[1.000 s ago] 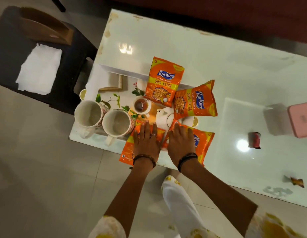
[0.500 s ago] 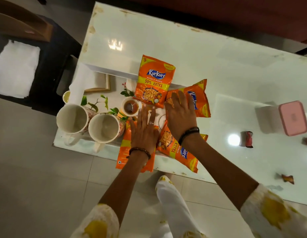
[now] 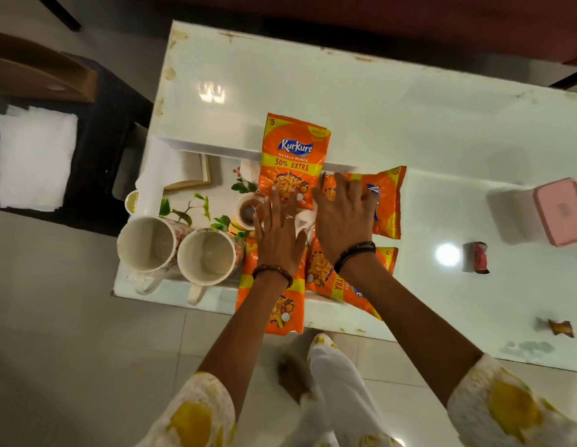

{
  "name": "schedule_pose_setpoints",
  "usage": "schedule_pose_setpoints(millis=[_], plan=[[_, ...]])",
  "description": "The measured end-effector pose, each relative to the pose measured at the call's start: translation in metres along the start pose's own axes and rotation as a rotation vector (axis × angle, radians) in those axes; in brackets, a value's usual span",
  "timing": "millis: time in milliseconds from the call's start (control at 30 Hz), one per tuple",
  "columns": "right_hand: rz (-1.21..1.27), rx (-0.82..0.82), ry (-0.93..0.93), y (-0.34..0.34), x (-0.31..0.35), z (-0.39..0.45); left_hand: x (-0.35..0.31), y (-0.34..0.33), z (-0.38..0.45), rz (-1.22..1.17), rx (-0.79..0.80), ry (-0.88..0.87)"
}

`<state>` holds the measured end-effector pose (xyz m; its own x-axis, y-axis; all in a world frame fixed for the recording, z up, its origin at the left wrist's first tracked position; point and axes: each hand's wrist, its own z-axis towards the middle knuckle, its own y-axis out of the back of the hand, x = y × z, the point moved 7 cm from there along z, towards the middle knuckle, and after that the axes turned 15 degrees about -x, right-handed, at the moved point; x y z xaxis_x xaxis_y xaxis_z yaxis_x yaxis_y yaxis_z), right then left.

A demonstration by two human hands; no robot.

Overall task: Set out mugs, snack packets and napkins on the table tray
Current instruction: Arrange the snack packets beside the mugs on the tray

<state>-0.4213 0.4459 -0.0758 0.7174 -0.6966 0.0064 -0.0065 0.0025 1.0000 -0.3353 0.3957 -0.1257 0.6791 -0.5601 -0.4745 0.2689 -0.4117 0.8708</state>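
Note:
A white tray [image 3: 213,146] with a leaf print sits at the left end of the white table [image 3: 345,98]. Two empty white mugs [image 3: 146,243] [image 3: 209,257] stand side by side at its near left. Several orange snack packets lie on it: a far one [image 3: 295,146], a right one [image 3: 386,201], a near left one [image 3: 282,306] and a near right one [image 3: 325,277]. A white napkin [image 3: 159,169] lies on the tray's far left. My left hand [image 3: 277,235] lies flat, its fingertips at the far packet's lower edge. My right hand [image 3: 342,221] rests spread on the right packet.
More white napkins [image 3: 35,156] lie on a black stool at the left, behind them a wooden holder [image 3: 38,72]. On the table's right are a pink-lidded box [image 3: 559,211], a small red can [image 3: 475,257] and a crumpled wrapper [image 3: 561,328]. My leg is below the table edge.
Both hands left the two near packets and moved forward. The right hand went onto the right packet first, then the left reached the far packet. The near right packet turned.

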Motion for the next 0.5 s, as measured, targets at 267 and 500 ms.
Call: schedule_pose_setpoints(millis=[267, 500], plan=[[0.132, 0.06, 0.191, -0.031, 0.035, 0.032, 0.007, 0.012, 0.025, -0.282, -0.005, 0.3], [0.149, 0.051, 0.024, -0.018, 0.037, 0.039, -0.007, 0.04, 0.034, -0.501, 0.049, 0.296]])
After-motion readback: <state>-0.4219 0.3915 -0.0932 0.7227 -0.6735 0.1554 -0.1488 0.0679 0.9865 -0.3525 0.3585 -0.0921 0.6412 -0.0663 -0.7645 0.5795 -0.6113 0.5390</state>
